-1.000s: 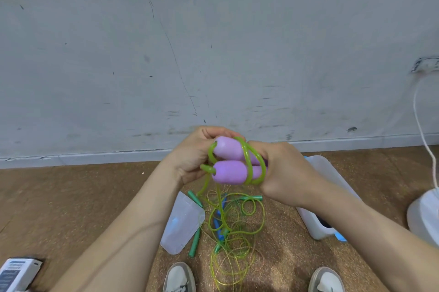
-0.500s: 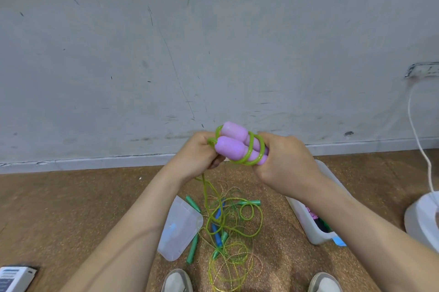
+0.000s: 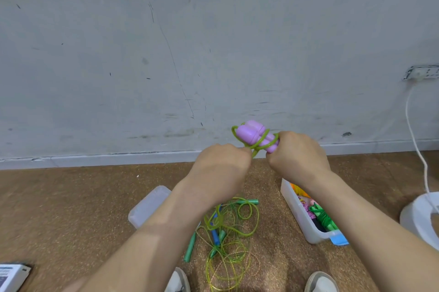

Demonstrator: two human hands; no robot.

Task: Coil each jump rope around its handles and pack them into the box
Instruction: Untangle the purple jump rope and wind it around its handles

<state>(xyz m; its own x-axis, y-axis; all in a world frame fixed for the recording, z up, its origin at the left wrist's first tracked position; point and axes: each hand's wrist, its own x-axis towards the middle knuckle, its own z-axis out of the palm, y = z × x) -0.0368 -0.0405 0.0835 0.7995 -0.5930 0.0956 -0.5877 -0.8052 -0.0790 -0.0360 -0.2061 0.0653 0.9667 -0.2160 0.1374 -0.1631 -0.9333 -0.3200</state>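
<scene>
Pair of purple handles held side by side before wall, right hand grip clenched round right ends. Turns of green rope wound round them; strand pinched in left hand grip. Open box set on floor near right, loose ropes left of it.

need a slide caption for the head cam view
Right hand holds paired purple handles while left hand pinches the green rope wrapped around them, above the box.

L hand off handles, now on rope.
L hand drops lower-left, fist pulling rope taut; R hand tilts handles up, ends poking above knuckles.
</scene>
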